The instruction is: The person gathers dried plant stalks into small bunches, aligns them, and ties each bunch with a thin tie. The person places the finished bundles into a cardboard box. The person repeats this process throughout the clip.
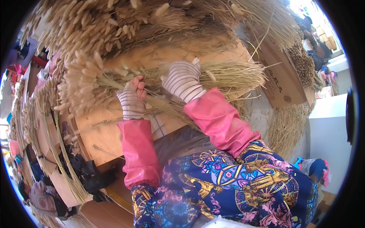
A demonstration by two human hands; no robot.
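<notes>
My left hand (pixel 132 98), in a striped fingerless glove, is closed around the stems of a bunch of dried bunny-tail grass (pixel 82 82), whose fluffy heads fan out to the left. To its right, my right hand (pixel 182 79), in a matching striped glove, rests on a thick sheaf of dried stems (pixel 233 74); its fingers are partly hidden and blurred, so their grip cannot be told. Loose stems hang below, between the hands. Beneath lies a cardboard-coloured work surface (pixel 99 142). Pink sleeve covers reach over both forearms.
A large heap of dried grass heads (pixel 85 25) lies along the far side. Tied bunches (pixel 54 136) lean at the left. A printed cardboard box (pixel 279 77) stands at the right, with straw (pixel 285 128) beside it. Other people are at the far left and upper right.
</notes>
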